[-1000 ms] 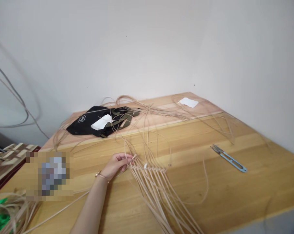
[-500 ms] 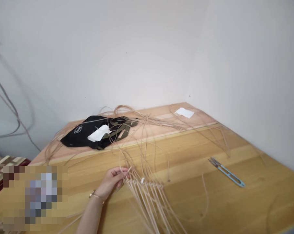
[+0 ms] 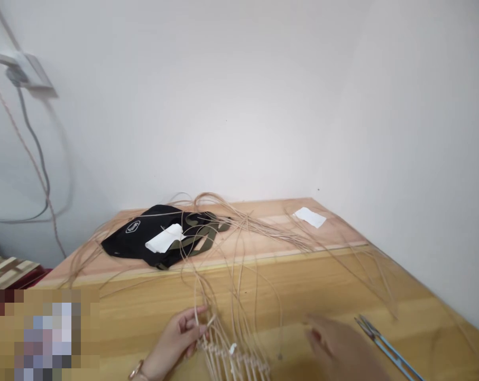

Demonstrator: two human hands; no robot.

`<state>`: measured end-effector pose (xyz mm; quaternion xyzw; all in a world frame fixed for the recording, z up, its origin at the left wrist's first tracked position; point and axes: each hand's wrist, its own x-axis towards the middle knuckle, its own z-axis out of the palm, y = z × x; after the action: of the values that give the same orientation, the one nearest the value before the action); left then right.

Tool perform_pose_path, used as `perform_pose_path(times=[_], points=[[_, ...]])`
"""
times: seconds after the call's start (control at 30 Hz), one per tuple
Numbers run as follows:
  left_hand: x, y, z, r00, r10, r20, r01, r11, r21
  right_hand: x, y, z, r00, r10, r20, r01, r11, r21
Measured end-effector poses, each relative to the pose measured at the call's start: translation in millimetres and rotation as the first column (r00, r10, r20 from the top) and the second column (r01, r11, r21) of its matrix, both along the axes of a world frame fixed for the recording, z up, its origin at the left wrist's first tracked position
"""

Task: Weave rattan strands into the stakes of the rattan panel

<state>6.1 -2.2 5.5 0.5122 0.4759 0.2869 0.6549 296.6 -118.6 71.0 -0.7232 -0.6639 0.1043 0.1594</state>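
Observation:
My left hand is closed at the left end of a piece of woven cane, pinching a thin tan strand between thumb and forefinger. A row of crossings runs to the right from it, with long loose strands spreading away at the back and toward me. A small white scrap sits on that row. To the right of the weave, my right hand hovers over the wooden table, smeared by motion, so its fingers are not clear. Beside it lie thread snips with pale blue handles.
A black bag with olive straps lies at the back left, a white paper on it. Another white paper is at the back right. Loose cane strands cross the table. A wall socket with cables is at upper left.
My right hand has come into view at the lower right, near the snips. The view has tilted up, so the table sits lower. My left hand keeps its pinch on the strand.

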Motion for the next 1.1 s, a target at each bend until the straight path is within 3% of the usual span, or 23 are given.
perform_pose_path(times=[0.07, 0.2, 0.47, 0.6, 0.83, 1.1], points=[[0.0, 1.2, -2.7, 0.998, -0.026, -0.063, 0.027, 1.0, 0.009, 33.6, 16.9, -8.9, 0.987, -0.121, 0.103, 0.134, 0.981, -0.138], [-0.2, 1.0, -1.6, 0.987, -0.009, -0.162, 0.016, 0.999, 0.042, 64.5, 31.2, -19.1, 0.983, -0.161, 0.086, 0.175, 0.966, -0.191], [-1.0, -0.7, -1.9, 0.985, -0.022, -0.17, 0.029, 0.999, 0.037, 47.5, 44.5, -33.0, 0.992, -0.113, 0.058, 0.123, 0.967, -0.223], [0.7, -2.7, 7.6, 0.99, -0.025, -0.14, 0.029, 0.999, 0.024, 43.8, 44.5, -42.7, 0.997, -0.078, 0.023, 0.081, 0.967, -0.242], [2.3, -7.3, 18.4, 0.997, -0.022, -0.074, 0.018, 0.998, -0.056, 30.0, 35.4, -42.5, 0.997, -0.032, -0.064, 0.011, 0.951, -0.308], [-1.7, -16.4, 16.9, 0.96, 0.057, -0.274, -0.011, 0.986, 0.168, 39.2, 25.5, -67.0, 0.995, -0.043, -0.089, 0.014, 0.951, -0.308]])
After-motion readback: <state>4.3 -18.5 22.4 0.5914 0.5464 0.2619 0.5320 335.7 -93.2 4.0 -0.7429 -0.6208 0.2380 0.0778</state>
